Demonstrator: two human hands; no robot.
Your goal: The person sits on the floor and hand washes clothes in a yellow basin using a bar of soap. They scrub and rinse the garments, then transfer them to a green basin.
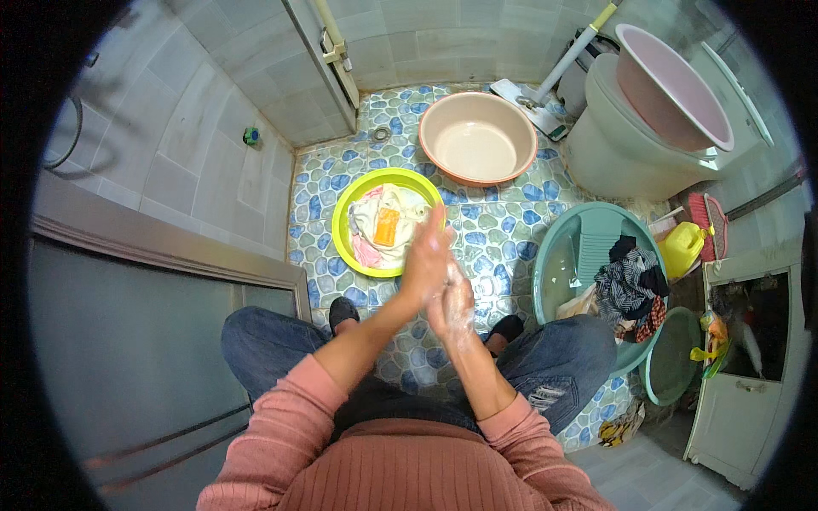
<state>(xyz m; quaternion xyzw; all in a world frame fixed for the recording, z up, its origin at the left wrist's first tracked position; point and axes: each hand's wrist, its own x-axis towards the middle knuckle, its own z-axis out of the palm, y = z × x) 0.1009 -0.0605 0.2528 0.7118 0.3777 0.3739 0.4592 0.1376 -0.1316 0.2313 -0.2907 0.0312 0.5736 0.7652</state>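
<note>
My left hand (424, 266) and my right hand (452, 305) press against each other in front of me, above the floor. White lather coats the right hand and wrist. The left fingers stretch upward, a little blurred; part of the right hand is hidden behind the left. I see nothing held between them. Just beyond, to the left, stands a yellow-green basin (341, 240) with pale and pink wet cloth (366, 213) in it. An orange bar of soap (387, 227) lies on top of the cloth.
A peach basin (477, 140) stands farther off. At right, a large teal tub (554, 234) holds a washboard (600, 243) and dark clothes (630, 281). Beyond are a white bin-like appliance (596, 145) bearing a pink basin (673, 94), a yellow jug (682, 249) and a cabinet (741, 417).
</note>
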